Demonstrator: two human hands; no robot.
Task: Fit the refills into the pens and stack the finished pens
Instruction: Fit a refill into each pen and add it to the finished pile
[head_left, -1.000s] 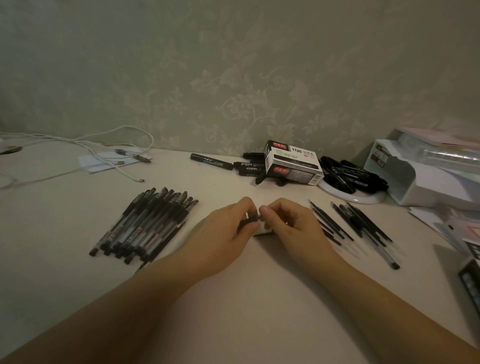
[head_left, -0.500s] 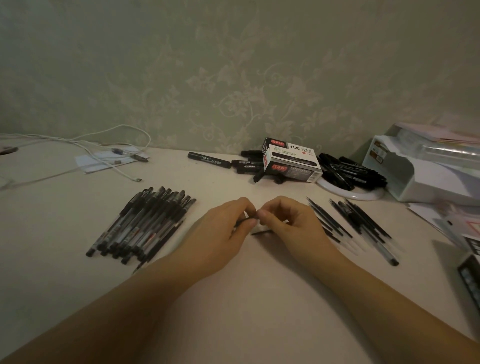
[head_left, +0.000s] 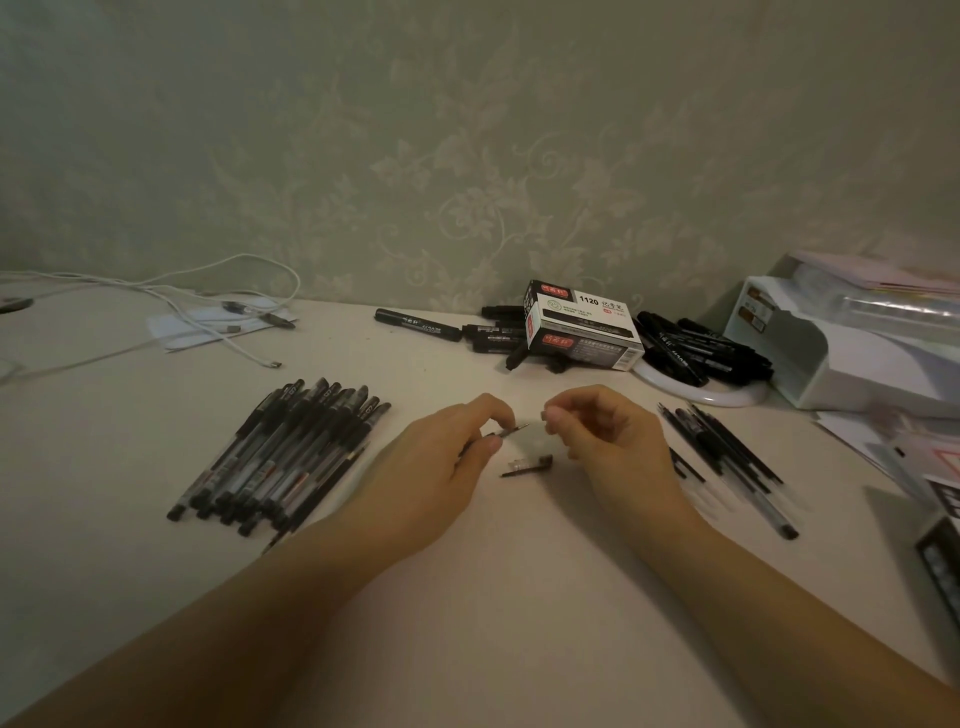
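Glossy plastic pens (head_left: 280, 452), matt tabletop (head_left: 467, 597), printed cardboard box (head_left: 582, 327), embossed wallpaper (head_left: 467, 156).
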